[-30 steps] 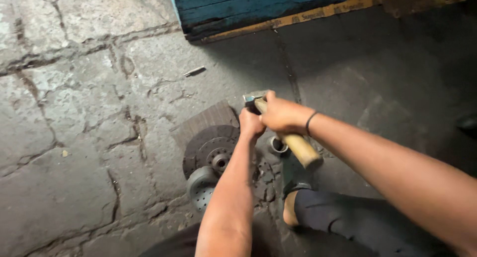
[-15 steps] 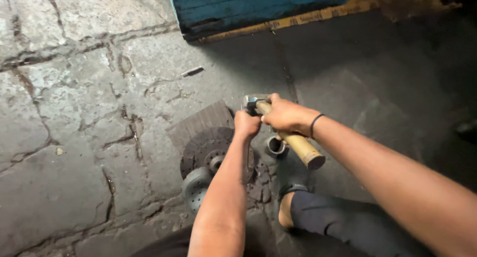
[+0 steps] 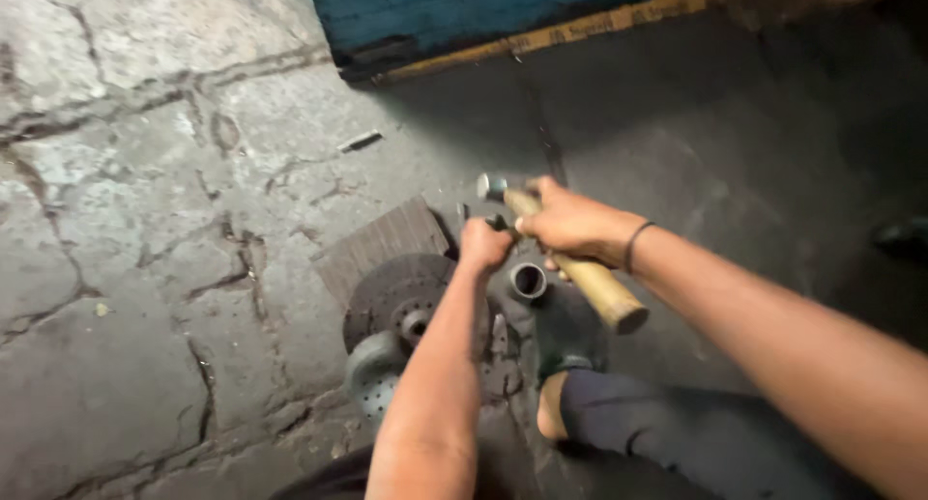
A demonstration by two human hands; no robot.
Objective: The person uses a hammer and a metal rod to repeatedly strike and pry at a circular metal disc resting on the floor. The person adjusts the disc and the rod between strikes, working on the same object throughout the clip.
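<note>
Clenched around the wooden handle of a hammer (image 3: 570, 258), the right hand (image 3: 568, 222) sits near the middle of the frame, with the metal head poking out at its upper left and the handle's butt end slanting down to the lower right. Just to its left, the left hand (image 3: 483, 243) is closed into a fist on something small and dark; what it is cannot be made out. Below the two hands, a short metal ring (image 3: 528, 281) stands open end up. To its left, lower centre, a dark round disc (image 3: 396, 295) with a hub hole lies flat, overlapping a ribbed grey mat (image 3: 377, 241) above it, and a paler perforated disc (image 3: 372, 379) lies at its lower edge. A knee in dark cloth (image 3: 677, 432) fills the lower right. Along the top edge runs a blue box (image 3: 464, 7) with a yellow strip beneath it, on a cracked stone floor (image 3: 126, 220).
</note>
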